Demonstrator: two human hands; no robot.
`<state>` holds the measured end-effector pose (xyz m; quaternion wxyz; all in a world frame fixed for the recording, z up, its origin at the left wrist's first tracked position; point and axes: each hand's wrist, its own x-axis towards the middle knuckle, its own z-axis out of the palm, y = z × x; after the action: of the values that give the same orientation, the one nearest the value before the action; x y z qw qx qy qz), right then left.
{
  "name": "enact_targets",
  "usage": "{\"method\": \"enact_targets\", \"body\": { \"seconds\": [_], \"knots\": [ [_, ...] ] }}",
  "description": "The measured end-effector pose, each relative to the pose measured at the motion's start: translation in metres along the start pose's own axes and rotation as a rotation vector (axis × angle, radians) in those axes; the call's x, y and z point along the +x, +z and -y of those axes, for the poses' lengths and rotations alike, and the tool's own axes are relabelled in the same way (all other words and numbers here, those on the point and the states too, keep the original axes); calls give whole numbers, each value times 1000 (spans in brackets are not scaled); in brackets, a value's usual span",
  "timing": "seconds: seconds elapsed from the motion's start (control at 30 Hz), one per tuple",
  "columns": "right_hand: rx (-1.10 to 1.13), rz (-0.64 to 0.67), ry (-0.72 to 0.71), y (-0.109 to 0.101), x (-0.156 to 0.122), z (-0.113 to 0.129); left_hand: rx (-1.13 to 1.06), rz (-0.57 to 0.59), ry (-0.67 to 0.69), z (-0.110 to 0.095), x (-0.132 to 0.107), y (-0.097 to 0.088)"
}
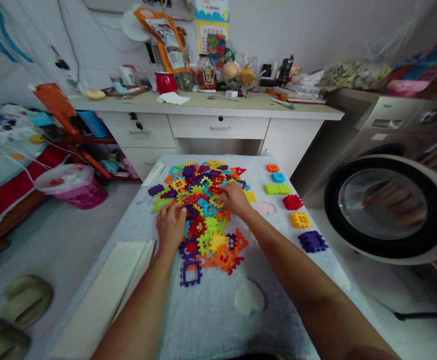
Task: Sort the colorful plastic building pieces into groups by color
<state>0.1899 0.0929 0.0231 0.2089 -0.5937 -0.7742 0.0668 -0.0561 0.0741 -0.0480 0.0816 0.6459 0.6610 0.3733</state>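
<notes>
A heap of many-coloured square interlocking plastic tiles (203, 210) lies in the middle of a small table covered with a pale blue cloth (210, 310). My left hand (170, 227) rests on the heap's left edge, fingers curled down among the pieces; what they grip is hidden. My right hand (235, 199) lies on the heap's right side, fingers bent onto the tiles. Along the cloth's right side sit sorted stacks: orange (273, 168), cyan (278, 177), green (277, 189), red (292, 202), yellow (300, 220) and purple (312, 241).
A folded cream cloth (105, 295) lies at the table's left front. A cluttered desk with drawers (218, 127) stands behind, a washing machine door (389, 207) to the right, a pink bin (73, 186) and a bed to the left, slippers (23, 300) on the floor.
</notes>
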Motion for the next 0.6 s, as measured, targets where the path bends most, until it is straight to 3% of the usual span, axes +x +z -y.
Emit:
{"method": "enact_targets", "body": {
  "seconds": [0.17, 0.27, 0.43, 0.6],
  "knots": [
    [-67, 41, 22, 5, 19, 2, -5, 2, 7, 0, 0, -1],
    [2, -23, 49, 0, 21, -4, -9, -2, 6, 0, 0, 0],
    [198, -150, 140, -19, 8, -31, -3, 1, 12, 3, 0, 2],
    [193, -149, 278, -23, -9, -60, 2, -6, 6, 3, -1, 2]
  ]
}}
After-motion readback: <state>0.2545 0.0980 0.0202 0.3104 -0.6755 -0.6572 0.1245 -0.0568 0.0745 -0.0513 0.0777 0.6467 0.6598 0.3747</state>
